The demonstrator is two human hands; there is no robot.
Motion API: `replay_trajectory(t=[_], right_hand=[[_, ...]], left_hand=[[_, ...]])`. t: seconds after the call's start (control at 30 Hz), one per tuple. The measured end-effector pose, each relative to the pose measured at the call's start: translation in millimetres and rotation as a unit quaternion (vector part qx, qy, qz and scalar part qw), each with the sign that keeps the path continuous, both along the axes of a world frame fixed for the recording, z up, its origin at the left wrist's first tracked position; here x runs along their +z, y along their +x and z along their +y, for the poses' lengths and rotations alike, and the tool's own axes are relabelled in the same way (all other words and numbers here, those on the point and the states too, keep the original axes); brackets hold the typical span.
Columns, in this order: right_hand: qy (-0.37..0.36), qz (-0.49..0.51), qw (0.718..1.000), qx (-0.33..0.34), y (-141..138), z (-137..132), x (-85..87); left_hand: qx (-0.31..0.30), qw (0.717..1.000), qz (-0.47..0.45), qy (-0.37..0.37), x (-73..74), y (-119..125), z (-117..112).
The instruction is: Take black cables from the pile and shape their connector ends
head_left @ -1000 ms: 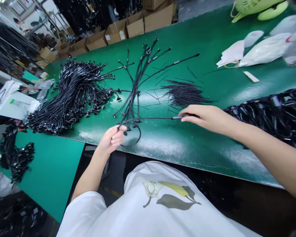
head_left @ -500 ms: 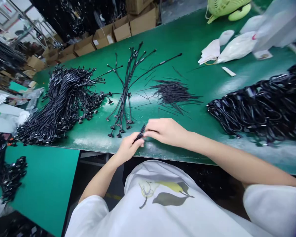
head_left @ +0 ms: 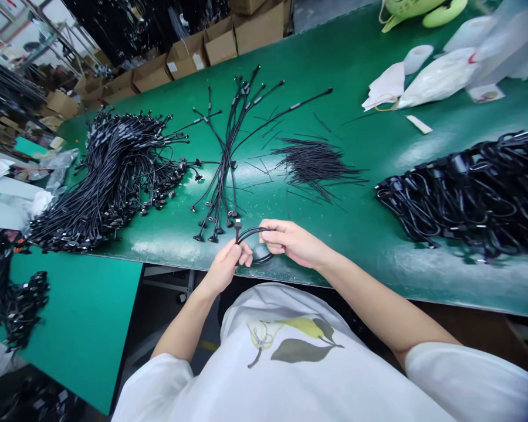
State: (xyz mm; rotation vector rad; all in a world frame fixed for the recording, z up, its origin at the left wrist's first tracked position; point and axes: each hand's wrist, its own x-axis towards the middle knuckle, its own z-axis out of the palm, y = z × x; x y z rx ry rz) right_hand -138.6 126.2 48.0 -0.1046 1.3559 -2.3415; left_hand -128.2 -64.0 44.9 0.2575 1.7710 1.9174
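Observation:
A looped black cable (head_left: 250,231) is held between my two hands near the table's front edge. My left hand (head_left: 225,262) is closed on its left side, where a connector with a pale end sticks up above the fingers. On the right of the loop, my right hand (head_left: 293,241) pinches the cable between thumb and fingers. Just beyond the hands lies a loose bunch of black cables (head_left: 227,161) with connectors at both ends. Right of that bunch is a pile of thin black ties (head_left: 312,163), some scattered around it.
A large heap of black cables (head_left: 114,164) covers the table's left. Coiled cables (head_left: 462,187) are piled on the right. White packets (head_left: 440,82) and a light green basket (head_left: 405,7) stand at the back right. Cardboard boxes (head_left: 220,44) line the far edge.
The cable between my hands now shows as an open loop with its connector upright. My right hand has drawn away to the right from my left hand.

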Motion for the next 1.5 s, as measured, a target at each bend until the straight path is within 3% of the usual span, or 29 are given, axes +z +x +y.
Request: replay_trajectory(t=[0.17, 0.27, 0.37, 0.5, 0.57, 0.63, 0.7, 0.83, 0.93, 1.0, 1.07, 1.17, 1.27, 1.4, 1.5], right_hand=[[0.019, 0.101, 0.984, -0.148, 10.9, -18.1, 9.8], [0.043, 0.152, 0.970, -0.185, 14.1, -27.7, 8.7], [-0.002, 0.073, 0.974, -0.214, 14.8, -29.8, 8.8], [-0.076, -0.009, 0.979, -0.189, 12.1, -22.3, 16.2], [-0.088, -0.004, 0.985, -0.145, 10.1, -16.6, 20.5], [-0.102, -0.003, 0.991, -0.085, 7.2, -11.7, 23.7], [-0.113, -0.003, 0.992, -0.047, 3.1, -8.7, 25.4], [-0.077, 0.017, 0.994, -0.072, -7.5, -4.2, 25.9], [0.047, 0.086, 0.988, -0.123, -12.7, 6.3, 28.0], [0.184, 0.206, 0.944, -0.181, -12.3, 17.4, 30.0], [0.337, 0.351, 0.854, -0.185, -9.4, 29.0, 29.7], [0.512, 0.486, 0.707, -0.048, -4.5, 44.0, 22.3], [0.576, 0.541, 0.610, 0.064, -1.9, 56.0, 11.9], [0.594, 0.615, 0.516, 0.053, 2.4, 66.9, 6.1], [0.592, 0.647, 0.474, 0.078, 7.1, 70.7, 4.6]], left_hand=[[-0.036, 0.981, 0.144, -0.122, -3.4, -2.3, 10.7], [-0.106, 0.974, 0.147, -0.132, -8.5, -4.5, 19.2], [-0.161, 0.967, 0.144, -0.135, -15.7, -2.5, 27.4], [-0.120, 0.967, 0.177, -0.141, -20.3, 3.5, 35.5], [-0.148, 0.976, 0.134, -0.091, -17.3, 5.5, 36.2], [-0.202, 0.978, 0.040, -0.016, -11.6, 6.5, 36.1], [-0.211, 0.976, -0.050, 0.037, -4.9, 7.3, 37.7], [-0.117, 0.976, -0.162, 0.084, 5.7, 9.7, 47.4], [-0.044, 0.968, -0.221, 0.114, 8.3, 8.8, 51.5], [-0.013, 0.966, -0.230, 0.119, 8.0, 5.8, 49.8], [-0.011, 0.967, -0.226, 0.117, 7.4, 2.3, 45.8], [-0.038, 0.965, -0.231, 0.114, 8.1, 0.0, 40.1], [-0.079, 0.951, -0.275, 0.117, 10.9, 2.4, 37.9], [-0.135, 0.928, -0.326, 0.120, 14.9, 6.3, 38.1], [-0.163, 0.923, -0.331, 0.105, 14.9, 6.2, 36.6]])
